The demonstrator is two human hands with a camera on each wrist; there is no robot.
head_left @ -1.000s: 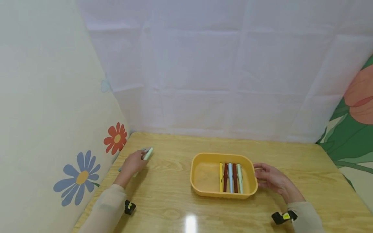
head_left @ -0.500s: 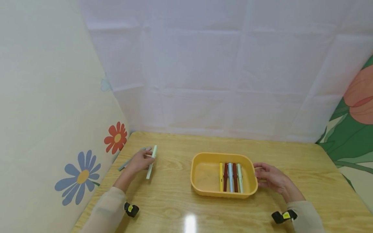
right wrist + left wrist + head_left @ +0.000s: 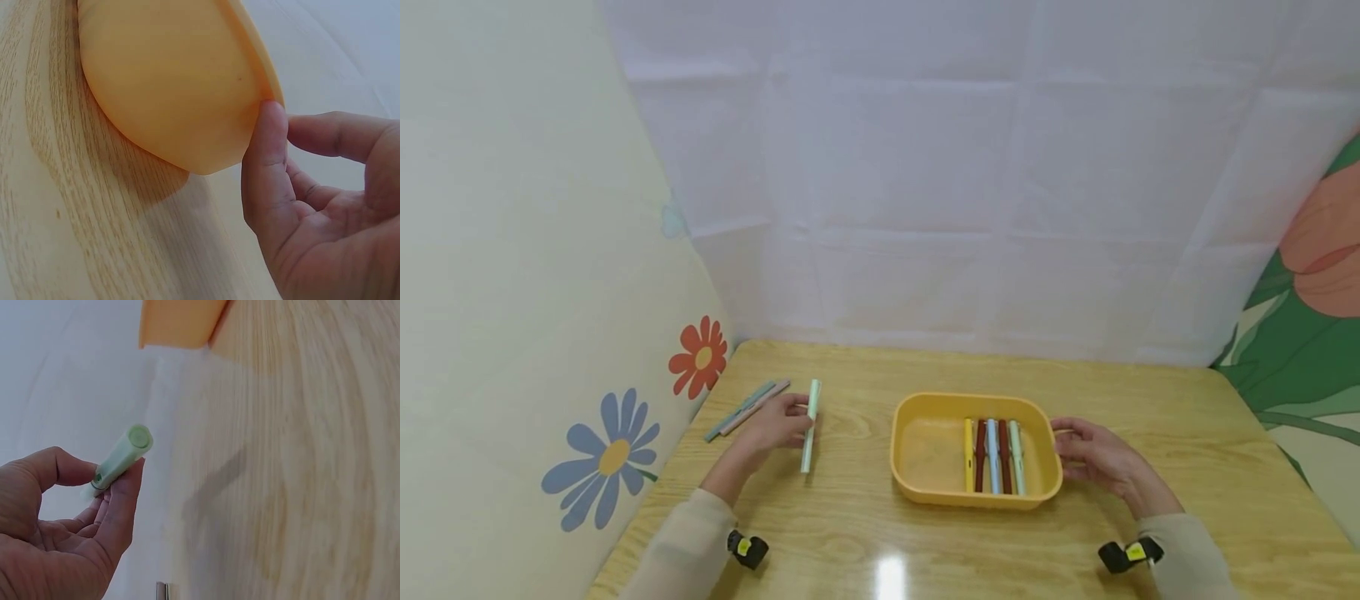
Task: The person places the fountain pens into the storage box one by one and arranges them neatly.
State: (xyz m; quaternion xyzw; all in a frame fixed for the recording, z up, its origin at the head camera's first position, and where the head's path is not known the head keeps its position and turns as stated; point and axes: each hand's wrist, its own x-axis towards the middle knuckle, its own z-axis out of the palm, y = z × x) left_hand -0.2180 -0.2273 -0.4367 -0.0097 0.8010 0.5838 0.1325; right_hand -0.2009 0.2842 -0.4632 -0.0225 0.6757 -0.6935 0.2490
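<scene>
In the head view my left hand [image 3: 784, 423] pinches a pale green pen [image 3: 811, 425] between thumb and fingers, held above the table left of the basket. The left wrist view shows the end of this pen [image 3: 128, 450] pointing toward the camera. My right hand [image 3: 1105, 460] is at the right end of a yellow basket [image 3: 917, 496]. Close up, its thumb and a finger [image 3: 270, 134] meet at the edge of the basket wall [image 3: 181, 94]. Inside the basket, several capped pens [image 3: 992, 458] lie side by side toward the right.
Left of my left hand, a teal pen [image 3: 730, 418] and a pinkish pen [image 3: 767, 400] lie slanted on the wooden table [image 3: 850, 533]. A white cloth [image 3: 925, 183] hangs behind the table. A flower-patterned wall [image 3: 550, 292] borders the left side.
My left hand has lifted the pale green pen and carried it right, away from the other two pens, which are now uncovered. My right hand and the basket have stayed in place.
</scene>
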